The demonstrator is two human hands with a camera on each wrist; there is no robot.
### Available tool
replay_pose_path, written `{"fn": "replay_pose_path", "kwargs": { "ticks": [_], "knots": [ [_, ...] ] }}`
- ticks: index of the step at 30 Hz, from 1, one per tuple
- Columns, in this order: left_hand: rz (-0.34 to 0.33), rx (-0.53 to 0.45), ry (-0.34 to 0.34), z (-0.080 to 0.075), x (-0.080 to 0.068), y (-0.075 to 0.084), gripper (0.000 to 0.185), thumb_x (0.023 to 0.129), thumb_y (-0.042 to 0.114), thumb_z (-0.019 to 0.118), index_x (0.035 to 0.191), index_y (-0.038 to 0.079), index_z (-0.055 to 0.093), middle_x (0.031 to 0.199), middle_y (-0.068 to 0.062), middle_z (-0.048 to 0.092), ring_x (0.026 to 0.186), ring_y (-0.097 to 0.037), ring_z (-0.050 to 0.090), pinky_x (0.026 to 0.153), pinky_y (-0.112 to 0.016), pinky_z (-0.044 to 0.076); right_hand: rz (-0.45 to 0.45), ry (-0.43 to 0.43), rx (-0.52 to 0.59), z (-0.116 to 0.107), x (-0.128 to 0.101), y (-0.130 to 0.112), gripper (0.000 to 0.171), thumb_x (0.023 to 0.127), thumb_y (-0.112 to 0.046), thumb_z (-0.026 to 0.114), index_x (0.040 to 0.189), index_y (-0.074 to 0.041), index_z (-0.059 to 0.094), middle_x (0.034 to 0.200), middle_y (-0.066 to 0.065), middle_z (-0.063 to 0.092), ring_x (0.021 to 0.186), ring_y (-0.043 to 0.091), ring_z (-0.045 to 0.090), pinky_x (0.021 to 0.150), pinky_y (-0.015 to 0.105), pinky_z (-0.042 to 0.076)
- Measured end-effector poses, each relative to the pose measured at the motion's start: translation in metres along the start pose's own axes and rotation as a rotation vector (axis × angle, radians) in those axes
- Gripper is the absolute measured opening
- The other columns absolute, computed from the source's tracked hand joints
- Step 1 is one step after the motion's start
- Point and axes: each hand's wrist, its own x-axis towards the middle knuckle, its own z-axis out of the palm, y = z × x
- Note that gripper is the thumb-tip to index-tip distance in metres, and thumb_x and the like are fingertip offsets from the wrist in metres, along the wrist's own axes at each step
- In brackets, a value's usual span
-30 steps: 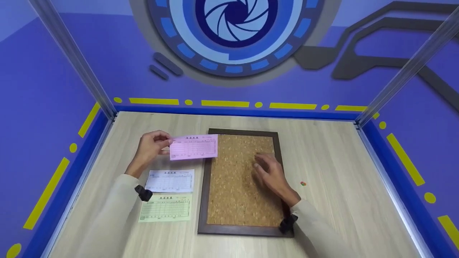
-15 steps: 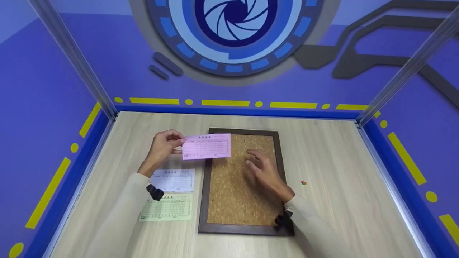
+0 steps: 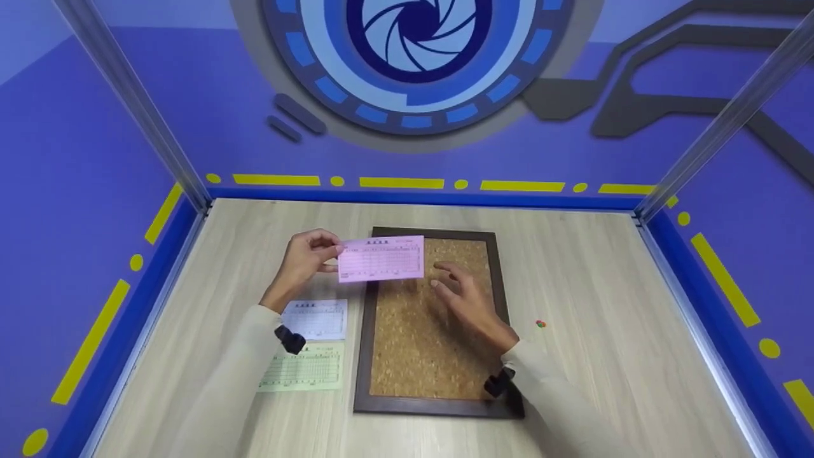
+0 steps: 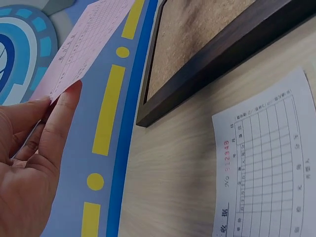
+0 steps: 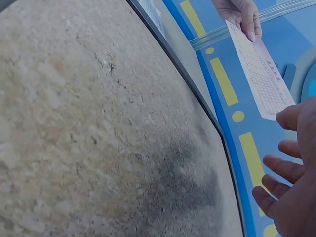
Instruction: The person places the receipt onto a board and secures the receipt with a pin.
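Note:
My left hand pinches the left end of a pink printed slip and holds it in the air over the upper left corner of a dark-framed cork board. In the left wrist view the fingers pinch the pink slip. My right hand hovers open above the cork, its fingertips just right of the slip's free end. The right wrist view shows the open right hand, the cork and the pink slip.
A white slip and a pale green slip lie on the wooden table left of the board. A small red and green object lies right of the board. Blue walls enclose the table on three sides.
My left hand has carried the pink slip rightward over the board's corner. My right hand has moved left and up toward the slip's free end.

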Motion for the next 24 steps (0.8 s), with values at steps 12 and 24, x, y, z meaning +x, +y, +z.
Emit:
{"fn": "replay_pose_path", "kwargs": {
  "ticks": [12, 24],
  "knots": [
    [-0.002, -0.049, -0.01, 0.014, 0.008, 0.003, 0.011, 0.104, -0.001, 0.072, 0.114, -0.004, 0.076, 0.104, -0.016, 0.075, 0.091, -0.023, 0.076, 0.075, -0.039, 0.068, 0.043, 0.0, 0.138, -0.004, 0.004, -0.004, 0.049, 0.111, -0.024, 0.068, 0.152, 0.001, 0.059, 0.145, 0.016, 0.066, 0.137, 0.037, 0.061, 0.117, 0.058, 0.049],
    [-0.013, -0.067, -0.025, 0.023, 0.012, 0.005, 0.011, 0.104, -0.001, 0.072, 0.114, -0.006, 0.074, 0.104, -0.017, 0.073, 0.091, -0.024, 0.075, 0.072, -0.033, 0.067, 0.033, -0.006, 0.163, -0.008, 0.01, -0.002, 0.021, 0.109, -0.014, 0.069, 0.126, -0.001, 0.075, 0.122, 0.014, 0.076, 0.117, 0.037, 0.071, 0.101, 0.05, 0.057]
  ]
}}
